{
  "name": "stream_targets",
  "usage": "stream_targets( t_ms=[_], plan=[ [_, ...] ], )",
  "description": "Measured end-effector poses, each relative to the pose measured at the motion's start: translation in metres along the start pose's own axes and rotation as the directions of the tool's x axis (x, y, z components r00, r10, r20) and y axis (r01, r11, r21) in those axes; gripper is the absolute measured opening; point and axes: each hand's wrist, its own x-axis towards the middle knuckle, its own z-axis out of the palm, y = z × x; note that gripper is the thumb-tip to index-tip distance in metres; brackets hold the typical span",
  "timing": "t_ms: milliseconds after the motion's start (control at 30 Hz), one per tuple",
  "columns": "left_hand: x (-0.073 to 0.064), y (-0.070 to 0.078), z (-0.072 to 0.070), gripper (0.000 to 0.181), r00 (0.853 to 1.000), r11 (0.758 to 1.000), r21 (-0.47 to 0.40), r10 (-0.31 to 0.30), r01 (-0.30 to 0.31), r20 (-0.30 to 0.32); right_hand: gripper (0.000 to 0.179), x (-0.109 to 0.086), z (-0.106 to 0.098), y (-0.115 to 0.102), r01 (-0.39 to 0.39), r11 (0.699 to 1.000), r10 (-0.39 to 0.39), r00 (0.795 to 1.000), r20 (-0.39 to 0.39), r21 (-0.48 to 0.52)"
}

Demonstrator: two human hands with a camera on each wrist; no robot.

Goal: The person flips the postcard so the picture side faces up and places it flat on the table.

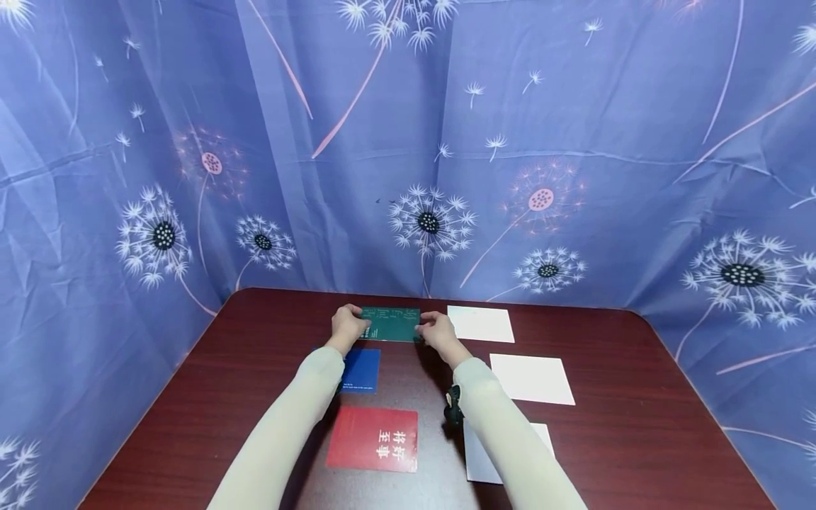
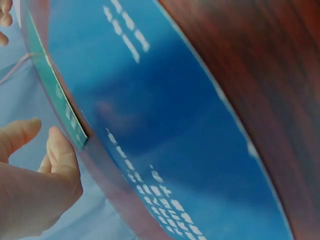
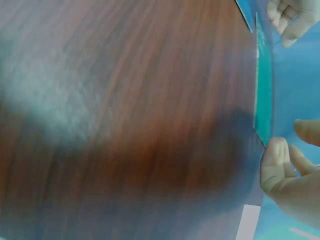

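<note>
A green card (image 1: 394,326) with pale print lies near the far edge of the table, a hand at each end. My left hand (image 1: 348,327) is at its left end; in the left wrist view, a gap shows between the thumb and fingers (image 2: 62,150), which are close beside the card's corner. At the opposite end is my right hand (image 1: 438,330). The right wrist view shows its digits spread apart, one fingertip (image 3: 275,152) at the card's corner. Below my left hand lies a blue card (image 1: 360,372), partly covered by the sleeve.
A red card (image 1: 370,439) with white characters lies nearest the front. On the right are a far white card (image 1: 481,324), a middle white card (image 1: 534,379) and a near pale card (image 1: 478,457) partly under my right forearm. A blue dandelion-patterned curtain (image 1: 357,212) surrounds the dark red wooden table (image 1: 637,439).
</note>
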Motion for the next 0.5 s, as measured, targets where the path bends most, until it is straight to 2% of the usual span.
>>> stream_targets(
  t_ms=[233, 367, 500],
  plan=[
    [-0.014, 0.008, 0.001, 0.031, 1.0, 0.992, -0.123, -0.015, 0.016, 0.002, 0.029, -0.007, -0.014, -0.01, 0.048, 0.999, -0.048, 0.999, 0.009, -0.005],
    [-0.019, 0.015, 0.002, 0.031, 1.0, 0.978, -0.208, -0.02, 0.024, 0.019, 0.026, -0.012, -0.024, -0.015, 0.096, 0.995, -0.096, 0.995, 0.003, -0.021],
    [-0.025, 0.023, 0.005, 0.029, 1.0, 0.958, -0.288, 0.006, 0.0, 0.018, 0.024, -0.018, -0.036, -0.022, 0.15, 0.988, -0.15, 0.989, 0.011, -0.044]
  ],
)
